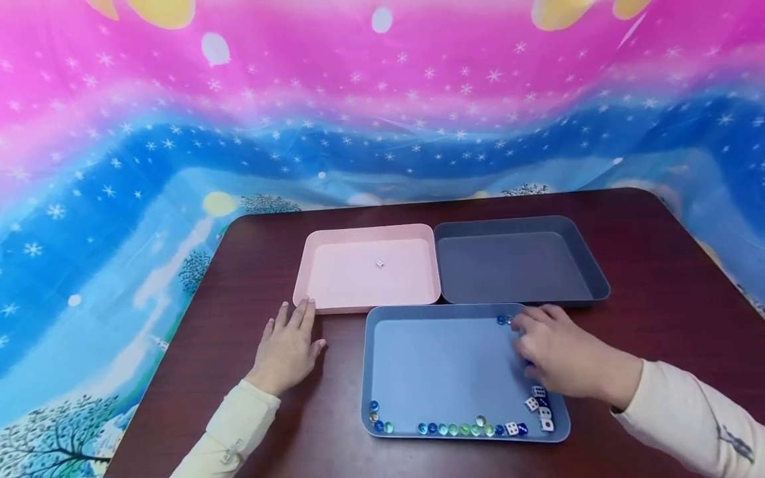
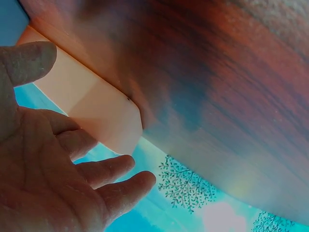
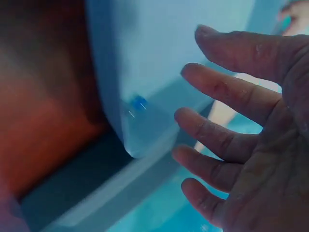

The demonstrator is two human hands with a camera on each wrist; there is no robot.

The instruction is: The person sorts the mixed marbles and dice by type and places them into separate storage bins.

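My left hand (image 1: 287, 355), fingers spread, rests by the near left corner of the pink tray (image 1: 305, 265); its palm holds nothing in the left wrist view. Over the right side of the light blue tray (image 1: 442, 372) hovers my right hand (image 1: 556, 348). Its fingers (image 3: 217, 133) are apart and bare in the right wrist view. Near its fingertips lies a blue marble (image 1: 501, 320) at the tray's far edge. Below the hand, white and blue dice (image 1: 545, 413) gather in the near right corner. Glass marbles (image 1: 454, 429) line the near edge. One white die (image 1: 380, 263) sits in the pink tray.
A dark grey tray (image 1: 508, 265) stands beside the pink one, behind the light blue tray. All three are on a dark reddish-brown table (image 1: 657, 279). A printed pink and blue cloth (image 1: 358, 99) hangs behind and around the table.
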